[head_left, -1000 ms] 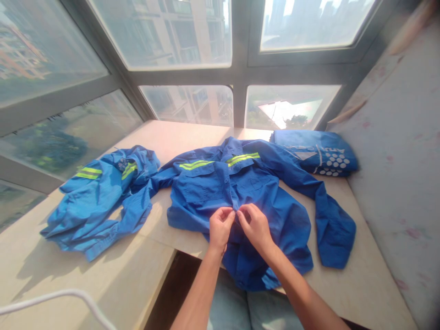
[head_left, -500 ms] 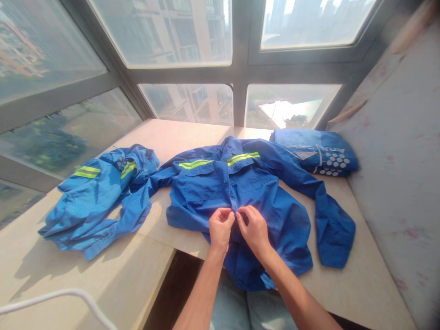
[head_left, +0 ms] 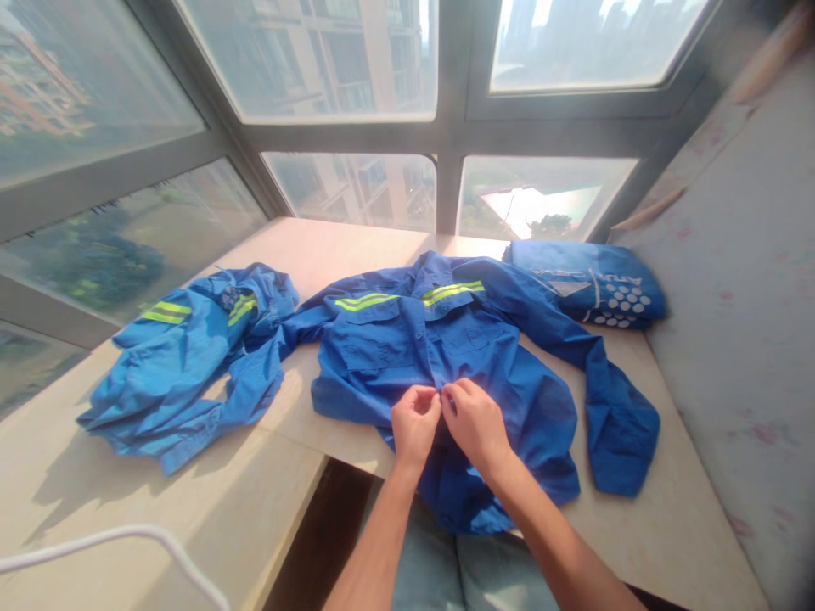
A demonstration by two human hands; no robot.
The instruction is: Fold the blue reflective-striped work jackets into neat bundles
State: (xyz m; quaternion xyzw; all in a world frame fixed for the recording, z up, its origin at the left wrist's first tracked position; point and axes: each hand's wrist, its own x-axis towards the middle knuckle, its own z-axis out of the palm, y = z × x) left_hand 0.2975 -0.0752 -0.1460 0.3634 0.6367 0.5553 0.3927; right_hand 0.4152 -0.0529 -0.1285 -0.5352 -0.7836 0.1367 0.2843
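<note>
A blue work jacket [head_left: 375,348] with yellow-green reflective strips and chest pockets lies front up, its collar away from me and its lower hem hanging over the table edge. My left hand [head_left: 415,423] pinches the front placket a little below the pockets. Close against it, my right hand [head_left: 474,423] pinches the same placket from the other side. The fingertips nearly meet, and whatever button lies between them is hidden. One sleeve [head_left: 621,424] of the jacket stretches out to the right; the other reaches left.
A second blue garment [head_left: 171,373] with reflective strips lies crumpled at the left, touching the jacket's sleeve. A folded blue bundle [head_left: 586,284] with white print sits at the back right. A white cable [head_left: 127,533] crosses the lower left of the pale table [head_left: 255,509]. Windows and a wall enclose it.
Both hands stay pinched on the placket, with the right hand turned slightly more over it. The whole view has shifted a little; the garments lie as before.
</note>
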